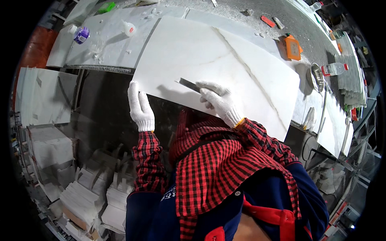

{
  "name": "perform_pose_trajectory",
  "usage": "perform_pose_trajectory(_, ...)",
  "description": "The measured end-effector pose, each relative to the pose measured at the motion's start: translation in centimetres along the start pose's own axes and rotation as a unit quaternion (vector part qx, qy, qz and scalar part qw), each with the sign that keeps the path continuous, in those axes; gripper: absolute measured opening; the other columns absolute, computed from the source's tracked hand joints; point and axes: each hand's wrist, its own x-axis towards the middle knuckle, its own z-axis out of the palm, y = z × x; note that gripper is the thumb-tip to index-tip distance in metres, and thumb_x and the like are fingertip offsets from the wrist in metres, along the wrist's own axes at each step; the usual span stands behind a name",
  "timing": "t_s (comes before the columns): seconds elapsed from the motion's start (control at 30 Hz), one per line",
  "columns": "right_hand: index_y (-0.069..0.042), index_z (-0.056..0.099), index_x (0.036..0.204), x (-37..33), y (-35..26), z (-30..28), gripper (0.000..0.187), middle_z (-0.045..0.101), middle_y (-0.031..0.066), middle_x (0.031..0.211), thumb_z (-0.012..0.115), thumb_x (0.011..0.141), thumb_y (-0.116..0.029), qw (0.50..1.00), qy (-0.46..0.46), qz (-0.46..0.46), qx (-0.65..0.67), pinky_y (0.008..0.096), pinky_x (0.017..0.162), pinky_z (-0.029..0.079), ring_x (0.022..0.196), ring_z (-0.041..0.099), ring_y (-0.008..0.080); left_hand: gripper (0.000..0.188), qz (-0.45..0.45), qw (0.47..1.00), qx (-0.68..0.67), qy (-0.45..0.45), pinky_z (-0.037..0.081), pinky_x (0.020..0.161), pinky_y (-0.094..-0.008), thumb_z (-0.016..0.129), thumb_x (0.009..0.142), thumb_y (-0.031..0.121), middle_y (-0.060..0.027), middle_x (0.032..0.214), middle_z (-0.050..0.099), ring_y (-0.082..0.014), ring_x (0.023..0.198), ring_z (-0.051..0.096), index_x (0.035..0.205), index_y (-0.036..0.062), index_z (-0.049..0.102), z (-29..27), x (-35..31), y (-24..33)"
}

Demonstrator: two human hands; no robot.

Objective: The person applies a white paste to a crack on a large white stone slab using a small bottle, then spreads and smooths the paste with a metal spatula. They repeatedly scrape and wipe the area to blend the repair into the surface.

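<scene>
A large white marble-look slab (193, 52) with a grey-brown vein lies tilted across the bench before me. My right hand (220, 101), in a white knitted glove, is closed around a narrow, flat dark metal strip (188, 84); its kind I cannot make out. The strip's free end points left over the slab's near edge, casting a shadow there. At the slab's near left corner is my left hand (140, 108), gloved alike, its fingers stretched out along the edge. Whether its palm bears on the slab is hidden.
Beyond the slab lie an orange box-like piece (292, 47) and a red piece (267, 21). A metal bowl (315, 77) and a clear bottle (334, 69) stand right. Another bottle (81, 35) and a small white bottle (128, 29) sit left. Stacked tiles (48, 96) rise at left.
</scene>
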Motion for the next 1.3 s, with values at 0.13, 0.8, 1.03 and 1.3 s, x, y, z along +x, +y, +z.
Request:
perform_pose_trajectory(0.13,-0.001,0.068,0.121,1.4,2.1,1.8,0.031,0.070,0.0036,0.086,0.059,0.093,-0.008,0.994,-0.018,-0.094,-0.048,0.0234,0.064,0.053,0.066,0.061,0.0072,0.038,0.005,1.000,-0.008,-0.008,0.039,0.112,-0.0399,0.051,0.102,0.009,-0.0186,0.143,0.051,-0.0315,0.134,0.048,0.138,-0.0030,0.051,-0.1,0.1,0.1)
perform_pose_trajectory(0.8,-0.001,0.066,0.124,1.7,1.8,2.9,0.032,0.069,0.0037,0.085,0.061,0.093,-0.006,0.994,-0.010,-0.092,-0.051,0.0213,0.067,0.053,0.067,0.058,0.0063,0.039,-0.003,0.999,-0.029,-0.023,0.040,0.112,-0.0391,0.050,0.102,0.010,-0.0191,0.145,0.049,-0.0308,0.135,0.048,0.139,-0.0024,0.049,-0.6,0.3,0.2)
perform_pose_trajectory(1.03,-0.005,0.068,0.123,0.3,-0.1,0.0,0.030,0.069,0.0051,0.085,0.063,0.095,-0.012,0.998,0.056,0.007,0.021,0.0217,0.064,0.053,0.067,0.060,0.0073,0.039,0.012,1.000,0.010,-0.015,0.040,0.110,-0.0380,0.048,0.104,0.013,-0.0169,0.144,0.051,-0.0284,0.134,0.049,0.140,-0.0016,0.048,-0.2,0.3,0.0)
perform_pose_trajectory(1.3,0.001,0.062,0.128,-1.7,0.9,-11.2,0.037,0.067,0.0059,0.086,0.060,0.097,-0.019,0.962,0.225,-0.125,0.096,0.0212,0.062,0.047,0.067,0.058,0.0078,0.036,0.080,0.990,0.112,-0.003,0.030,0.113,-0.0475,0.052,0.101,0.012,-0.0120,0.135,0.061,-0.0361,0.130,0.050,0.134,0.0004,0.056,0.5,1.6,3.4)
